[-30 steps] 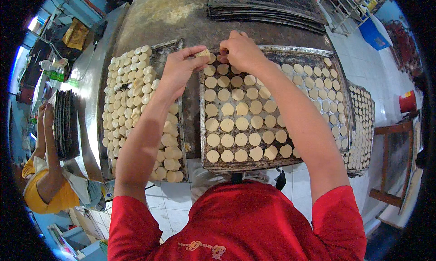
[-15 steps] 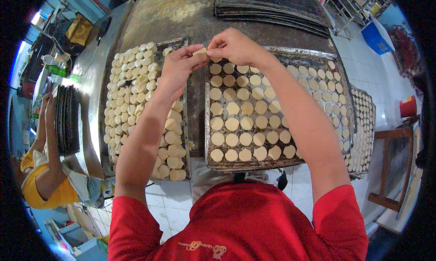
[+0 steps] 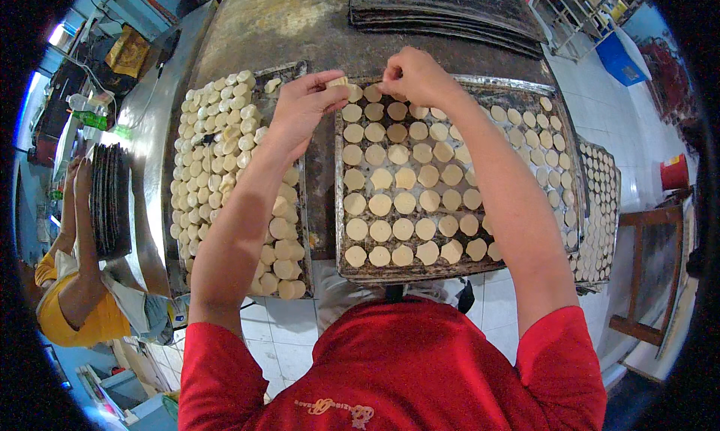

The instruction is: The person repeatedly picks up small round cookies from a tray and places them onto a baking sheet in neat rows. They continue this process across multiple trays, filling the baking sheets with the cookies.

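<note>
My left hand (image 3: 304, 105) holds a pale round dough piece (image 3: 337, 81) at its fingertips, over the gap between two trays. My right hand (image 3: 416, 75) pinches another dough piece at the far edge of the dark metal baking tray (image 3: 390, 270) in front of me. That tray carries neat rows of flat round dough discs (image 3: 405, 202). To its left, a second tray (image 3: 296, 67) is heaped with many closely packed dough pieces (image 3: 217, 153). Both my forearms reach out from red sleeves.
A stack of dark empty trays (image 3: 450, 7) lies at the far side of the metal table (image 3: 277, 18). Another filled tray (image 3: 596, 206) sits at the right. At the left a person in yellow (image 3: 75, 303) holds a stack of trays (image 3: 112, 198). A wooden stool (image 3: 649, 273) stands right.
Both hands have stayed at the far edge of the middle tray, shifting slightly. The person at the left has raised both hands to the stack of trays.
</note>
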The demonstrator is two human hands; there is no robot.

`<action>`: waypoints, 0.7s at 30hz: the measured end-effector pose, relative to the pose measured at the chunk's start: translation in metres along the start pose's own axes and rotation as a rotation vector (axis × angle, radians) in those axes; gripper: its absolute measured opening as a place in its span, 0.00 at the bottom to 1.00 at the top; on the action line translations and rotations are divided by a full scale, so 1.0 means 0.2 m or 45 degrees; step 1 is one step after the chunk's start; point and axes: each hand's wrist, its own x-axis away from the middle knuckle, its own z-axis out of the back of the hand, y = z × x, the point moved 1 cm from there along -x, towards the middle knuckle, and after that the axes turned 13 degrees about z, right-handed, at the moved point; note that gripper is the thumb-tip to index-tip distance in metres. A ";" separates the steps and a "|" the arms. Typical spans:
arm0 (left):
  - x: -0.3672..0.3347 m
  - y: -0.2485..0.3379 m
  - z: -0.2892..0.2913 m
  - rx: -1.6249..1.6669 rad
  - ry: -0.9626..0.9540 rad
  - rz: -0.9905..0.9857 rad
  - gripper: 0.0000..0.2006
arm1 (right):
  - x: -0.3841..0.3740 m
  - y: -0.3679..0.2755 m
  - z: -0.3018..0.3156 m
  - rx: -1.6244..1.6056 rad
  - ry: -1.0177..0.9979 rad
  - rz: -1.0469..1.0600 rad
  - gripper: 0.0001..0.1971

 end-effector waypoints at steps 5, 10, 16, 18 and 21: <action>-0.07 0.00 -0.13 0.044 -0.073 -0.002 0.21 | 0.03 0.00 0.00 -0.590 0.115 0.108 0.16; -0.11 -0.02 -0.18 0.018 -0.103 0.024 0.19 | 0.12 0.12 0.08 -0.201 0.068 -0.015 0.15; -0.13 0.01 -0.25 0.000 -0.119 0.024 0.20 | 0.22 0.24 0.14 0.099 0.049 -0.160 0.12; -0.12 0.02 -0.30 -0.065 -0.092 0.047 0.20 | 0.25 0.23 0.16 -0.032 0.116 -0.119 0.12; -0.15 0.00 -0.34 -0.075 -0.085 0.024 0.20 | 0.24 0.14 0.16 -0.340 0.187 0.006 0.12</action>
